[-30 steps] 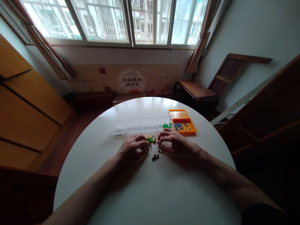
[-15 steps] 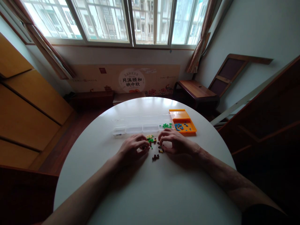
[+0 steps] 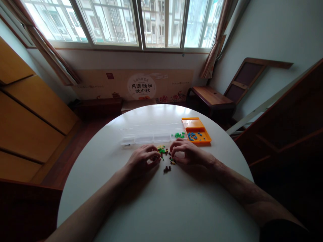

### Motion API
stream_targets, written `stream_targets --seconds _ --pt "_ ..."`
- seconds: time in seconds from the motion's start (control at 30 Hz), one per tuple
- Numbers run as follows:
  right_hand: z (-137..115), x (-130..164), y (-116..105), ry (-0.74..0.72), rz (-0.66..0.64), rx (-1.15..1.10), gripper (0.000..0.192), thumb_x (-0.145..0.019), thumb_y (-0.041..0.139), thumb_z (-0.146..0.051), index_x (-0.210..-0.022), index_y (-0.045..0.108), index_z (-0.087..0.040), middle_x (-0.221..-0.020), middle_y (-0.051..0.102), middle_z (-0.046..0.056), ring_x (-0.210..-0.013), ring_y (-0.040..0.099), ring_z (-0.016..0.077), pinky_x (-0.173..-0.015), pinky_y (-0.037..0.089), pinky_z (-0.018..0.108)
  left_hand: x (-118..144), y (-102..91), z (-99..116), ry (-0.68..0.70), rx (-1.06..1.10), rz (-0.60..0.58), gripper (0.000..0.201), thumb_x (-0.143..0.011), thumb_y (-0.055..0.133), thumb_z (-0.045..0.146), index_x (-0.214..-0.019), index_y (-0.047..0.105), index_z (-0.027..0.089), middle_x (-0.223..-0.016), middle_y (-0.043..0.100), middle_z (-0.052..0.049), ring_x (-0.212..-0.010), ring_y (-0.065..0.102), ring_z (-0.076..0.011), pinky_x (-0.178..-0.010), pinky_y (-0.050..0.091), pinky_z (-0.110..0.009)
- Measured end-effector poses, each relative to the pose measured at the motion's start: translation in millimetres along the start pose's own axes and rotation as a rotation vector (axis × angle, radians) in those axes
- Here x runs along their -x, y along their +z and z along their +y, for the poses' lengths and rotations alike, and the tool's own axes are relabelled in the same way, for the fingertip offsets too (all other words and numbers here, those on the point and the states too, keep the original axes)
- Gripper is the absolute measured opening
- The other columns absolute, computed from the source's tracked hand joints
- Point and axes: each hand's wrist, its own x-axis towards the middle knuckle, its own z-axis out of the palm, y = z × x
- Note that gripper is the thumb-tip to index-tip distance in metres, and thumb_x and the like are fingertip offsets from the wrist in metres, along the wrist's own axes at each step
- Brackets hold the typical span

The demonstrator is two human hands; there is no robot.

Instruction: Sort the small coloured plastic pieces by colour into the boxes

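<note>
A small pile of tiny coloured bricks [image 3: 162, 150], green, yellow and dark, lies on the round white table [image 3: 161, 205] between my hands. My left hand [image 3: 143, 160] rests on the table with its fingers curled, fingertips at the pile's left edge. Whether it pinches a piece is too small to tell. My right hand [image 3: 188, 153] arches over the table to the right of the pile, fingertips down beside a few loose pieces [image 3: 172, 162]. A few dark pieces [image 3: 166, 169] lie apart, nearer me.
A clear compartment box [image 3: 148, 135] stands behind the pile, green pieces [image 3: 179, 135] in its right-hand cell. An orange tray [image 3: 197, 125] with blue pieces [image 3: 193, 136] touches its right end. A wooden bench [image 3: 210, 97] and a window lie beyond the table.
Both hands stay almost where they were, with only slight finger shifts at the pile. Nothing else has moved.
</note>
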Motion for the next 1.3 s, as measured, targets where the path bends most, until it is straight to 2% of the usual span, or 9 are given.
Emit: stream_targets --seconds 0.23,0.43,0.63,0.83,1.07,1.3 --pt "1 -2 2 -0.017 0.056 -0.032 0.008 -0.102 0.074 -0.019 -0.098 0.073 -0.025 -0.11 0.08 0.004 -0.1 0.07 0.0219 -0.101 0.057 0.042 0 0.3 1 0.005 -0.006 -0.001 0.006 -0.1 0.073 0.02 -0.097 0.077 0.023 -0.097 0.076 -0.004 -0.081 0.069 -0.0155 -0.073 0.055 -0.028" --pt "9 3 4 0.129 0.203 -0.069 0.007 -0.107 0.07 -0.022 -0.1 0.071 -0.023 -0.106 0.078 0.006 -0.103 0.071 0.0225 -0.103 0.054 0.042 7 2.0 -3 -0.024 0.021 -0.02 0.007 -0.1 0.072 0.019 -0.099 0.077 0.024 -0.1 0.076 -0.004 -0.084 0.069 -0.0163 -0.076 0.055 -0.028" --pt "19 7 6 0.272 0.329 -0.159 0.012 -0.11 0.064 -0.031 -0.104 0.069 -0.023 -0.105 0.077 0.007 -0.1 0.071 0.0217 -0.095 0.058 0.039 8 0.4 -2 -0.023 0.026 -0.024 0.007 -0.101 0.071 0.021 -0.1 0.077 0.024 -0.101 0.076 -0.005 -0.085 0.07 -0.0163 -0.076 0.056 -0.029" --pt "17 6 7 0.275 0.307 -0.265 0.016 -0.113 0.059 -0.034 -0.104 0.066 -0.023 -0.103 0.076 0.005 -0.097 0.071 0.0199 -0.092 0.06 0.037 9 0.7 -3 -0.027 0.024 -0.026 0.007 -0.1 0.071 0.02 -0.099 0.077 0.023 -0.101 0.076 -0.005 -0.085 0.07 -0.0166 -0.076 0.056 -0.029" --pt "14 4 9 0.251 0.304 -0.329 0.017 -0.112 0.063 -0.037 -0.102 0.065 -0.023 -0.103 0.073 0.006 -0.099 0.07 0.02 -0.092 0.059 0.036 8 1.6 -3 -0.013 0.025 -0.021 0.007 -0.101 0.071 0.021 -0.1 0.077 0.023 -0.102 0.076 -0.005 -0.085 0.071 -0.0164 -0.076 0.057 -0.029" --pt "18 7 11 0.245 0.301 -0.225 0.012 -0.103 0.077 -0.03 -0.105 0.068 -0.023 -0.101 0.071 0.004 -0.09 0.065 0.0185 -0.086 0.057 0.033 7 0.1 -2 -0.014 0.024 -0.027 0.007 -0.101 0.071 0.021 -0.1 0.077 0.023 -0.101 0.076 -0.005 -0.085 0.07 -0.0165 -0.076 0.056 -0.029"
